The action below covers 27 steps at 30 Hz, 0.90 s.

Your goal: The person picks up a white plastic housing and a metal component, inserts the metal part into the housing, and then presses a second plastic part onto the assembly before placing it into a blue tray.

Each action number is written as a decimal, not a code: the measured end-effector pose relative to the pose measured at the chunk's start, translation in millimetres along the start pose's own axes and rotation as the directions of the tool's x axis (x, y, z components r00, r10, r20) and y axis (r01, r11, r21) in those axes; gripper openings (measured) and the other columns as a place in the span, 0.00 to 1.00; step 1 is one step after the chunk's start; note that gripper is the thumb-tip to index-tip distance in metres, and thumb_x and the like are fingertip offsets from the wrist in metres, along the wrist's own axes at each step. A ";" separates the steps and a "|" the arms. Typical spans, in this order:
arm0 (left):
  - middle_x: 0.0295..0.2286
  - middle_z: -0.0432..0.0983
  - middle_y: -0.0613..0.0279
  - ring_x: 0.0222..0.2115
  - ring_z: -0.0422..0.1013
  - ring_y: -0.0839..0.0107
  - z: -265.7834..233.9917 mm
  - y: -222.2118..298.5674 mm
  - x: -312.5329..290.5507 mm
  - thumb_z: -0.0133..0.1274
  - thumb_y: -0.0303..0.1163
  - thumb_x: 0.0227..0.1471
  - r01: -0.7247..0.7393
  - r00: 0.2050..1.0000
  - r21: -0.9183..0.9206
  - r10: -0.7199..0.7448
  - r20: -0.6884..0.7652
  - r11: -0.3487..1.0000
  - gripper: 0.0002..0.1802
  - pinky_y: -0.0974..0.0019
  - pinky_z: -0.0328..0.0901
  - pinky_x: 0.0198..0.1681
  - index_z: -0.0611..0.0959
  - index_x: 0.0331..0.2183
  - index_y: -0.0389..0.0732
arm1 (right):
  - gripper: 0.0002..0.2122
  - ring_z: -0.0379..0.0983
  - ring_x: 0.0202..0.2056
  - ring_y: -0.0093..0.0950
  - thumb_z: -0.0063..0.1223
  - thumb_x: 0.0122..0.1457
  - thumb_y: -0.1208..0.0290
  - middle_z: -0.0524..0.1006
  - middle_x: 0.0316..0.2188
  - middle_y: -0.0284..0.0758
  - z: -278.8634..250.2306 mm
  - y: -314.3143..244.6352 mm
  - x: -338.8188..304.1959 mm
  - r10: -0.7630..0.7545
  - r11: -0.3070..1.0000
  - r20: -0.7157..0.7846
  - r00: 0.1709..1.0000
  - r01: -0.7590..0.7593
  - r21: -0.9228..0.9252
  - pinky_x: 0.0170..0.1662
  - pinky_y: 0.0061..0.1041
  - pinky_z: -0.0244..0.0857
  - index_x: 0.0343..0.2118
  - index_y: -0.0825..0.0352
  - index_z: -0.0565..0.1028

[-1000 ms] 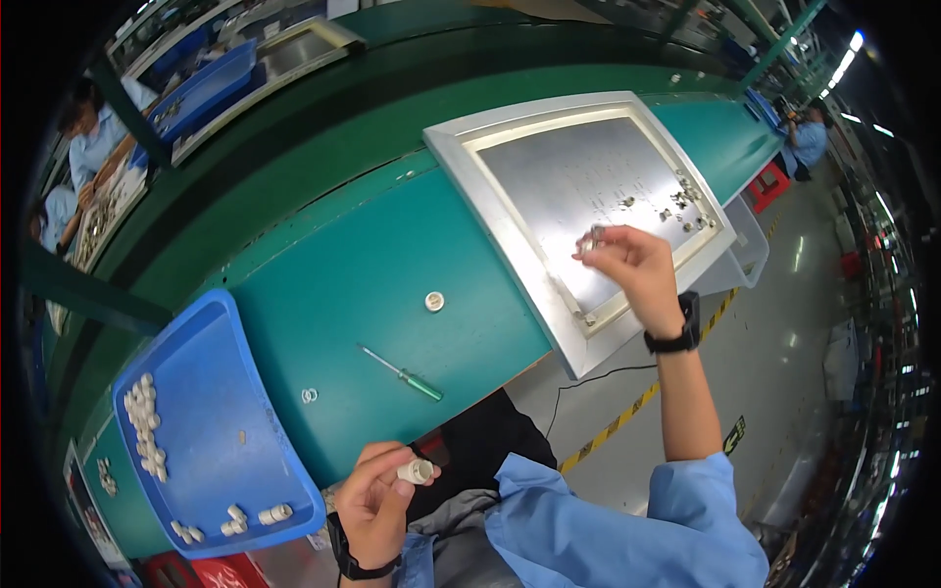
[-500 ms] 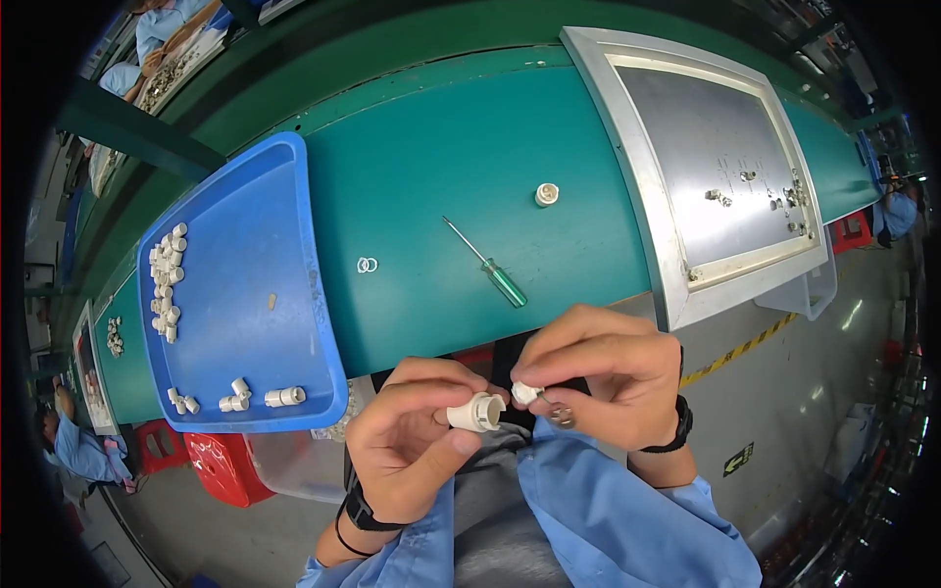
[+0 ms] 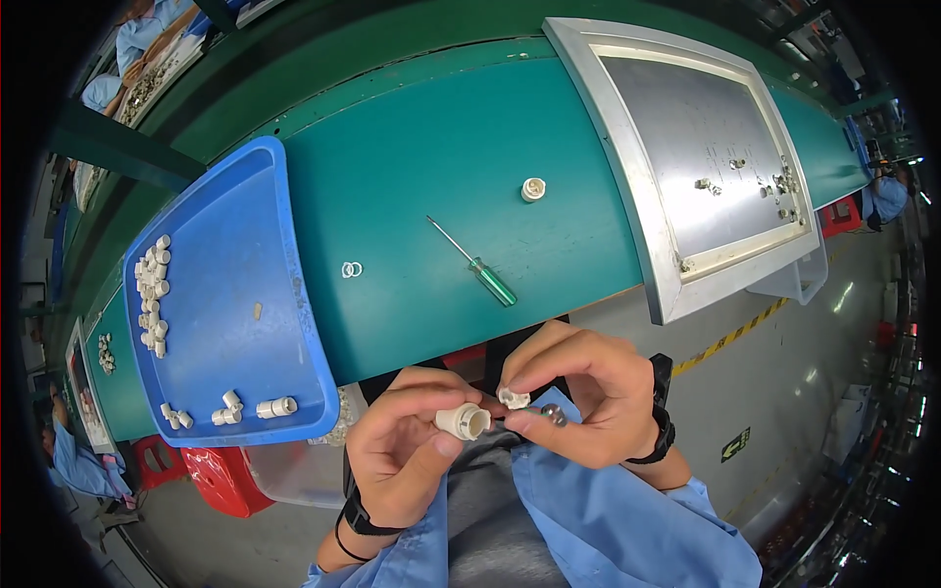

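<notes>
Between the fingers and thumb of my left hand (image 3: 397, 446) is a white hollow plastic cylinder (image 3: 459, 422), its open end turned toward my right hand. My right hand (image 3: 593, 402) pinches a small white insert (image 3: 513, 398) just beside that opening, apart from it. A round shiny metal piece (image 3: 555, 415) shows at the right thumb; how it joins the insert is hidden. Both hands are in front of the table's near edge. A screwdriver (image 3: 492, 281) with a green handle lies on the green table, and beyond it stands another white cylinder (image 3: 533, 189).
To the left, a blue tray (image 3: 230, 323) holds several white cylinders (image 3: 152, 284). Two clear rings (image 3: 352, 269) lie near it. On the right, a metal-framed board (image 3: 627, 186) carries small metal parts (image 3: 781, 186). A red stool (image 3: 227, 480) stands below the tray. Other people are farther off.
The small white insert has turned in my right fingers and now shows its uneven side. My right hand has shifted slightly left. The left hand keeps its hold; the whole view has shifted a little.
</notes>
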State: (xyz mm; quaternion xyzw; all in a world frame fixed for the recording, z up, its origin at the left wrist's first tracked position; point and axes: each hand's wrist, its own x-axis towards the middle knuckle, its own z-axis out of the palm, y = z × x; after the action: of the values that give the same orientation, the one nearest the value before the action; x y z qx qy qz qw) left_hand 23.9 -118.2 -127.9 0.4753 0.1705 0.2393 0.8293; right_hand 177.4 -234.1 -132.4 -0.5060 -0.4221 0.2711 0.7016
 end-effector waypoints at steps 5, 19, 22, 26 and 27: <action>0.40 0.71 0.47 0.38 0.72 0.60 0.4 -4.1 -0.6 0.54 0.27 0.53 -0.001 1.000 0.016 0.000 0.004 1.000 0.17 0.58 0.69 0.44 0.75 0.45 0.32 | 0.13 0.73 0.26 0.24 0.61 0.46 0.89 0.77 0.32 0.43 1.5 0.3 -0.7 0.018 0.987 0.018 1.000 -0.015 -0.162 0.30 0.20 0.68 0.36 0.74 0.75; 0.44 0.72 0.43 0.46 0.71 0.59 -13.2 -9.0 -3.2 0.52 0.25 0.56 0.023 0.998 -0.225 -0.008 0.069 0.974 0.16 0.57 0.66 0.51 0.75 0.47 0.30 | 0.11 0.76 0.25 0.28 0.60 0.50 0.85 0.79 0.30 0.45 6.9 1.7 -1.0 -0.064 0.986 0.080 0.995 0.075 -0.149 0.28 0.22 0.70 0.38 0.75 0.76; 0.43 0.73 0.43 0.46 0.71 0.59 -14.6 -8.0 -3.9 0.52 0.26 0.56 0.032 0.997 -0.216 -0.015 0.078 0.976 0.17 0.57 0.66 0.51 0.75 0.47 0.30 | 0.10 0.76 0.25 0.29 0.59 0.51 0.85 0.79 0.29 0.45 10.7 4.3 -3.4 -0.086 0.984 0.053 0.995 0.093 -0.155 0.28 0.22 0.70 0.38 0.75 0.76; 0.43 0.73 0.42 0.45 0.71 0.59 -14.6 -7.2 -3.4 0.52 0.26 0.56 0.069 0.996 -0.257 -0.052 0.074 0.964 0.17 0.55 0.66 0.51 0.75 0.47 0.30 | 0.10 0.76 0.25 0.30 0.59 0.52 0.83 0.79 0.29 0.45 11.5 14.5 -3.0 -0.197 0.950 0.040 0.980 0.201 -0.238 0.27 0.22 0.69 0.38 0.75 0.76; 0.43 0.73 0.42 0.45 0.71 0.58 -14.5 -7.4 -3.1 0.52 0.25 0.56 0.086 0.995 -0.279 -0.069 0.071 0.956 0.17 0.55 0.66 0.51 0.75 0.47 0.31 | 0.09 0.76 0.25 0.30 0.59 0.53 0.83 0.79 0.29 0.45 11.0 16.7 -2.9 -0.247 0.928 0.042 0.968 0.248 -0.277 0.27 0.22 0.69 0.38 0.75 0.76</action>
State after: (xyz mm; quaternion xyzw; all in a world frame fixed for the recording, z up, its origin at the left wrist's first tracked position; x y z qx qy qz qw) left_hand 15.7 -112.9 -141.2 0.3524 0.1280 0.2141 0.9020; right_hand 167.2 -225.4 -147.5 -0.5420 -0.5189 0.1198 0.6502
